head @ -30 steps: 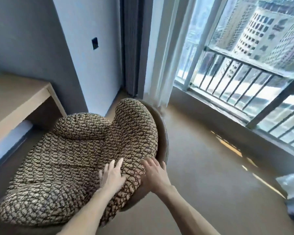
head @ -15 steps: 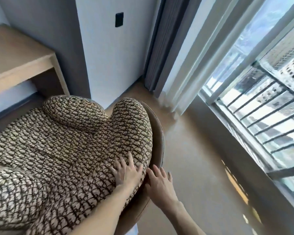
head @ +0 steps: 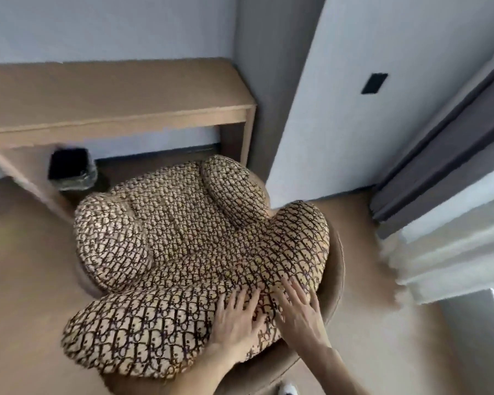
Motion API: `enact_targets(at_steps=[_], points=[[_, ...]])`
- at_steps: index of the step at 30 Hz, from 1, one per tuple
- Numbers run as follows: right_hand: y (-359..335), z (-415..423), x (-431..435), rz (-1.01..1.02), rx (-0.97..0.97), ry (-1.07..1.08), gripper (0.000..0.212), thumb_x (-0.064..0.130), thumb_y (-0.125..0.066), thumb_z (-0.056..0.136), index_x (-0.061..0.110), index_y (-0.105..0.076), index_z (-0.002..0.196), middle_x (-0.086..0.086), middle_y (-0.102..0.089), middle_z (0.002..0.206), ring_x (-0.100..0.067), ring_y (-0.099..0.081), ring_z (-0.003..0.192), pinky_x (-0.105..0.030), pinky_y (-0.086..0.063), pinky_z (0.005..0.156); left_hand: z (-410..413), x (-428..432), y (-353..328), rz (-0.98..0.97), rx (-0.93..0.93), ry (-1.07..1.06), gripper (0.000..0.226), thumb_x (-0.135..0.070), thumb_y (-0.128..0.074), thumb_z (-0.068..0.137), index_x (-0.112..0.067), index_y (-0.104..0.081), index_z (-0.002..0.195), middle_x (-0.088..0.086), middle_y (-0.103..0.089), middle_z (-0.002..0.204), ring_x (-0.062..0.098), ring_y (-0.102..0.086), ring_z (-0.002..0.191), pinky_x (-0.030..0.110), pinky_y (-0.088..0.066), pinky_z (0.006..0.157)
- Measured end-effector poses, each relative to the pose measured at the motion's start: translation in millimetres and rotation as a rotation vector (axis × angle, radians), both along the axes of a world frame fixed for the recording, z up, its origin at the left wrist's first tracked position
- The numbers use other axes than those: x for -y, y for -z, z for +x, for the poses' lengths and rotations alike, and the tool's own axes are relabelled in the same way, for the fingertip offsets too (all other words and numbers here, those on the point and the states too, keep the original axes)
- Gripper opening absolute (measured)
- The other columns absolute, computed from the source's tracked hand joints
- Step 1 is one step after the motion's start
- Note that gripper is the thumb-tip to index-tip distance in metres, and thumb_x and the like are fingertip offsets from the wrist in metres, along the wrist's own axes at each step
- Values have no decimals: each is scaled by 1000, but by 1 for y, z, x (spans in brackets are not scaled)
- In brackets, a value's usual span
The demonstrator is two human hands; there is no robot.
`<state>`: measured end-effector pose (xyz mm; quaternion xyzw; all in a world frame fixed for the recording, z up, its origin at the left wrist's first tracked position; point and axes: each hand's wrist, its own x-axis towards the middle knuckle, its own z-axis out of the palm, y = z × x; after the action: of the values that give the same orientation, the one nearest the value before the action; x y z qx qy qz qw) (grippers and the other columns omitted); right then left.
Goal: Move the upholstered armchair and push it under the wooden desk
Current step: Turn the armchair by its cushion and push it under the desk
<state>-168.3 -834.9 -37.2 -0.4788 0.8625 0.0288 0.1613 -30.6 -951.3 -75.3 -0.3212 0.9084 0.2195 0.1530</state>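
The armchair (head: 188, 240) has a beige-and-brown patterned cushion in a brown shell and fills the middle of the view, its seat facing the wooden desk (head: 111, 95) at the upper left. Its far armrest lies close to the desk's right side panel (head: 247, 138); the seat is in front of the desk opening, not under the top. My left hand (head: 237, 323) and my right hand (head: 300, 312) lie flat side by side on the top of the backrest cushion, fingers spread, gripping nothing.
A black waste bin (head: 72, 169) with a liner stands under the desk at the left of the opening. A white wall pillar (head: 340, 109) juts out right of the chair. Grey curtain (head: 445, 155) and sheer curtain (head: 454, 252) hang at the right.
The chair has swung round from facing the window side to facing the desk opening. My view has turned left with it, and both hands now lie on the backrest cushion.
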Motion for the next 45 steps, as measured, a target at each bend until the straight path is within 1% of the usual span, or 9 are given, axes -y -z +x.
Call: enact_targets(at_steps=[3, 5, 7, 9, 14, 20, 30, 36, 45], points=[[6, -25, -16, -48, 23, -129, 62, 53, -39, 100, 40, -25, 160, 10, -17, 171, -15, -4, 160, -56, -6, 127, 9, -16, -6, -65, -31, -128, 88, -73, 18, 88, -34, -3, 164, 0, -16, 173, 20, -11, 161, 51, 9, 130], [8, -39, -27, -92, 40, -216, 64, 58, -38, 98, 40, -29, 159, 11, -24, 169, -15, -12, 159, -55, -12, 125, 18, -34, -14, -131, -47, -214, 80, -70, 2, 99, -33, -34, 159, -2, -36, 166, 22, -31, 156, 50, 0, 127], [11, -55, -36, -85, 55, -309, 69, 60, -33, 97, 42, -17, 162, 16, -12, 170, -10, -4, 159, -53, -4, 127, 32, -50, -13, -165, -41, -286, 63, -65, -17, 105, -36, -51, 150, -3, -48, 159, 23, -44, 149, 50, -10, 123], [13, -72, -44, -64, 47, -427, 73, 60, -30, 96, 43, -3, 162, 19, 1, 168, -8, 1, 159, -50, 5, 128, 43, -68, -7, -215, -27, -331, 56, -63, -26, 105, -39, -48, 152, -5, -43, 162, 22, -37, 153, 51, -15, 123], [28, -83, -50, -142, -40, -584, 80, 57, -52, 84, 23, -42, 156, 2, -39, 163, -22, -43, 148, -57, -23, 116, 41, -85, 2, -314, -5, -433, 52, -54, -36, 105, -38, -46, 153, -6, -40, 165, 22, -29, 156, 54, -18, 123], [59, -51, -55, -251, -110, -533, 76, 54, -47, 91, 14, -42, 156, -6, -36, 165, -29, -34, 152, -68, -31, 116, 45, -99, 13, -389, -42, -538, 53, -49, -35, 106, -33, -45, 156, -5, -32, 169, 23, -22, 159, 54, -19, 125], [65, -1, -52, -326, -91, -507, 79, 57, -47, 92, 15, -38, 158, -6, -35, 166, -28, -30, 155, -67, -26, 119, 74, -89, 20, -432, -30, -586, 71, -68, -24, 102, -26, -50, 153, 2, -31, 169, 27, -13, 161, 60, -18, 127], [66, -20, -37, -336, -96, -524, 82, 68, -38, 95, 32, -13, 164, 3, -16, 172, -26, -4, 161, -62, -15, 126, 83, -86, 25, -522, -32, -598, 73, -69, -29, 100, -21, -51, 151, 8, -35, 168, 34, -19, 159, 62, -21, 124], [76, -32, -28, -475, -96, -532, 67, 56, -45, 95, 31, -38, 158, 3, -35, 166, -26, -20, 159, -60, -22, 123, 79, -77, 31, -553, -106, -573, 69, -69, -24, 100, -32, -41, 156, 10, -31, 169, 37, -21, 158, 63, -18, 124]])
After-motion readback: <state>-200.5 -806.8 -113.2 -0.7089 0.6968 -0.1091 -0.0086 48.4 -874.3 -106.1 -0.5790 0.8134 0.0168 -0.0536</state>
